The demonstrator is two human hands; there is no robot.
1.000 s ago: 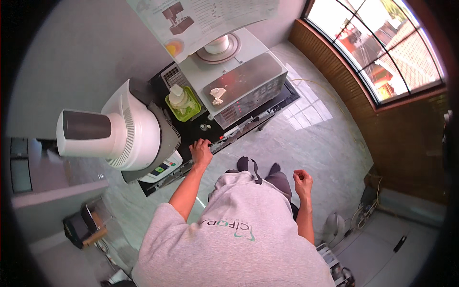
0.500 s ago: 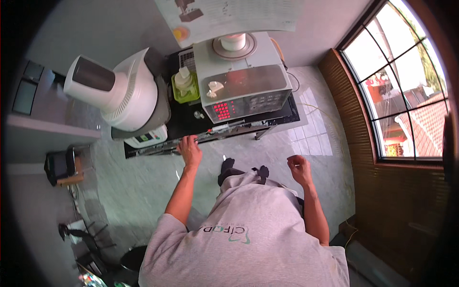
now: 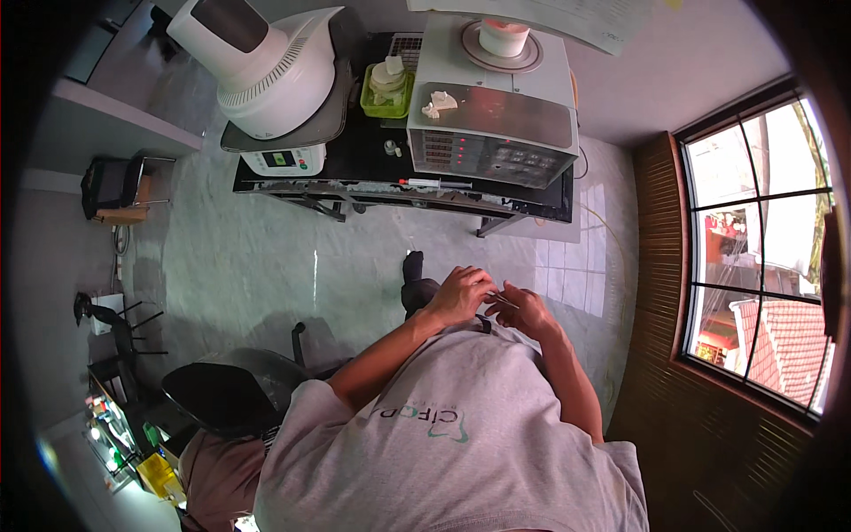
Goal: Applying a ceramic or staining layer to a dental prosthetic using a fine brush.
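Note:
My left hand and my right hand meet in front of my waist, fingers bent and closed. Between their fingertips is a thin, slender piece, too small to make out. It appears to lie in the right hand's fingers, with the left fingertips touching its end. Beyond the hands, a slim syringe-like tool with a red end lies along the front edge of the black table.
On the table stand a white domed machine, a grey boxy unit with a keypad and red lights, and a green basket with pale pieces. Behind me on the left is a black chair. A window lies to the right.
My left hand has left the table edge and come in to meet my right hand at my waist. The table now appears farther off, and the chair behind me shows more.

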